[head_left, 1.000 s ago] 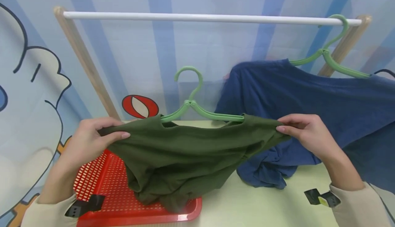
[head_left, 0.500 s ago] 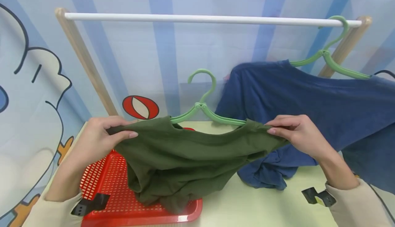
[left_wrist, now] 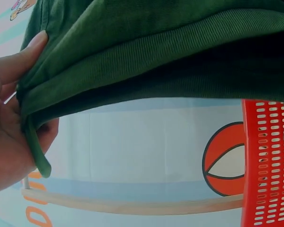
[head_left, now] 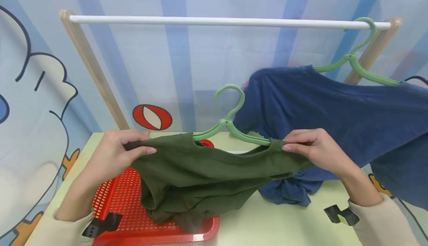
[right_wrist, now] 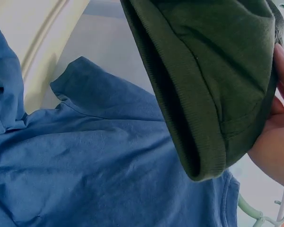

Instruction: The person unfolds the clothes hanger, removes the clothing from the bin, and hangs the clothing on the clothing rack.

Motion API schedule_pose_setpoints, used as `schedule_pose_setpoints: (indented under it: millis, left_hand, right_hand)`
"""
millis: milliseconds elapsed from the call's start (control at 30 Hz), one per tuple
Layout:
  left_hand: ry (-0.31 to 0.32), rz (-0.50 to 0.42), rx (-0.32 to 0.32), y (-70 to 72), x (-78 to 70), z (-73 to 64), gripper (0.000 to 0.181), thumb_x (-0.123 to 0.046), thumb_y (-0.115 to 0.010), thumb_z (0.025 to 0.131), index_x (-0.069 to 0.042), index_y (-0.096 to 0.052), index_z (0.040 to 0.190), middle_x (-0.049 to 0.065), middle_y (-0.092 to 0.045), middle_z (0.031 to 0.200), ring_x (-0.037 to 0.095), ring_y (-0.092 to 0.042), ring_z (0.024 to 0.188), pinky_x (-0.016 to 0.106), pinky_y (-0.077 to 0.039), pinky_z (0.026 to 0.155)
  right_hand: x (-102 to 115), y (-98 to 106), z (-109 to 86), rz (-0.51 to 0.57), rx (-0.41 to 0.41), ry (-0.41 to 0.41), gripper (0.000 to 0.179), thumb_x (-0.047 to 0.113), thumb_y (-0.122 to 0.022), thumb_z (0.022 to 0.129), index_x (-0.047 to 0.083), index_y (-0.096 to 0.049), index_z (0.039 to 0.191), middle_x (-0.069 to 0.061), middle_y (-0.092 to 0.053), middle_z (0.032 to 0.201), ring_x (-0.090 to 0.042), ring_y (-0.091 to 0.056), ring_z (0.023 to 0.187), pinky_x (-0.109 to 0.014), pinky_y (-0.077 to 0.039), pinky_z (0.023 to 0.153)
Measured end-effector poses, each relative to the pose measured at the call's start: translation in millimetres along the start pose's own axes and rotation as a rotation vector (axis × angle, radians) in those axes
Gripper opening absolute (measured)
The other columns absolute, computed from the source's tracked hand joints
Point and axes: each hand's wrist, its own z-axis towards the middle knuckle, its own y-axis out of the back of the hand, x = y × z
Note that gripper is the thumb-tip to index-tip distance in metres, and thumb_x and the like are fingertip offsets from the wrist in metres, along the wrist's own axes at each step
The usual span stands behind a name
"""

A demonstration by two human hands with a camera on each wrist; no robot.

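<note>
A dark green T-shirt point(head_left: 214, 171) is stretched sideways between my two hands in the head view. My left hand point(head_left: 122, 149) pinches its left shoulder and sleeve between thumb and fingers. On the other side, my right hand point(head_left: 315, 147) pinches the shoulder close to the collar. A light green hanger point(head_left: 245, 137) sits inside the neck, its hook standing up free of the rail and its arm ends hidden under the cloth. The left wrist view shows the thumb point(left_wrist: 31, 52) on the fabric above a sleeve's ribbed opening. An open sleeve point(right_wrist: 203, 109) hangs below the right hand.
Behind stands a rack with a white rail point(head_left: 217, 21) and wooden posts. A blue T-shirt point(head_left: 317, 104) hangs at its right end on another green hanger point(head_left: 378, 78). A red perforated basket point(head_left: 127, 194) sits on the pale table point(head_left: 284, 220), under the green shirt's left part.
The hanger's hook has shifted right and then lower. My right hand has moved left along the shoulder toward the collar, and my left hand has drifted right and slightly down, both still pinching the shirt.
</note>
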Motion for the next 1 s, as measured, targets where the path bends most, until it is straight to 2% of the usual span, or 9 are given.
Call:
schedule_pose_setpoints:
  millis: [233, 400, 567, 667, 800, 900, 1000]
  left_hand:
    - [0.003, 0.003, 0.011, -1.9, -1.0, -1.0, 0.019, -0.002, -0.078, 0.067, -0.010, -0.073, 0.083, -0.002, -0.068, 0.081, 0.007, -0.061, 0.073, 0.016, -0.048, 0.061]
    - [0.016, 0.010, 0.046, -4.2, -2.8, -1.3, 0.018, -0.005, -0.078, 0.069, -0.012, -0.073, 0.084, -0.004, -0.068, 0.081, 0.009, -0.061, 0.074, 0.020, -0.049, 0.060]
    - [0.117, 0.039, 0.092, -0.7, -4.0, -2.5, 0.015, -0.012, -0.076, 0.073, -0.014, -0.073, 0.088, -0.003, -0.068, 0.086, 0.013, -0.061, 0.083, 0.026, -0.050, 0.066]
    - [0.162, 0.040, 0.092, 3.7, -0.1, -6.1, 0.019, -0.015, -0.075, 0.076, -0.012, -0.072, 0.095, 0.000, -0.068, 0.092, 0.011, -0.062, 0.085, 0.024, -0.050, 0.068]
    - [0.209, -0.003, 0.070, 11.8, 6.9, -11.9, 0.023, -0.014, -0.072, 0.079, -0.011, -0.069, 0.102, 0.002, -0.068, 0.092, 0.009, -0.058, 0.066, 0.020, -0.045, 0.056]
    - [0.251, -0.029, 0.056, 16.6, 7.3, -12.4, 0.018, -0.014, -0.070, 0.081, -0.013, -0.068, 0.099, 0.000, -0.066, 0.079, 0.011, -0.050, 0.054, 0.023, -0.038, 0.049]
    - [0.288, -0.045, 0.045, 17.6, 5.7, -10.1, 0.015, -0.018, -0.069, 0.082, -0.014, -0.067, 0.096, -0.001, -0.063, 0.071, 0.013, -0.052, 0.056, 0.023, -0.040, 0.050]
  right_hand:
    - [3, -7, 2.4, -0.005, 0.037, -0.002, 0.021, 0.000, -0.063, 0.083, 0.004, -0.069, 0.102, -0.001, -0.066, 0.097, -0.013, -0.060, 0.076, -0.025, -0.048, 0.059]
    - [5, -14, 5.9, 0.010, 0.053, 0.008, 0.018, 0.000, -0.065, 0.082, 0.004, -0.069, 0.098, -0.001, -0.066, 0.092, -0.013, -0.059, 0.069, -0.025, -0.048, 0.055]
    - [8, -15, 6.3, 0.003, 0.023, 0.034, 0.017, -0.003, -0.065, 0.080, 0.005, -0.069, 0.095, 0.000, -0.066, 0.089, -0.012, -0.058, 0.067, -0.025, -0.047, 0.053]
    - [11, -13, 6.6, -0.015, 0.006, 0.027, 0.017, -0.003, -0.065, 0.081, 0.004, -0.069, 0.095, 0.000, -0.066, 0.088, -0.012, -0.058, 0.066, -0.024, -0.047, 0.053]
    - [16, -4, 7.9, -0.079, -0.022, -0.005, 0.016, -0.002, -0.065, 0.082, 0.003, -0.068, 0.096, 0.003, -0.066, 0.087, -0.011, -0.058, 0.064, -0.022, -0.047, 0.054]
    - [22, 8, 10.0, -0.140, -0.041, -0.006, 0.016, -0.002, -0.065, 0.081, 0.003, -0.068, 0.096, 0.004, -0.065, 0.085, -0.010, -0.058, 0.063, -0.021, -0.047, 0.055]
    - [26, 16, 12.7, -0.186, -0.056, 0.021, 0.016, -0.004, -0.065, 0.080, 0.003, -0.068, 0.095, 0.005, -0.065, 0.083, -0.010, -0.057, 0.062, -0.020, -0.046, 0.055]
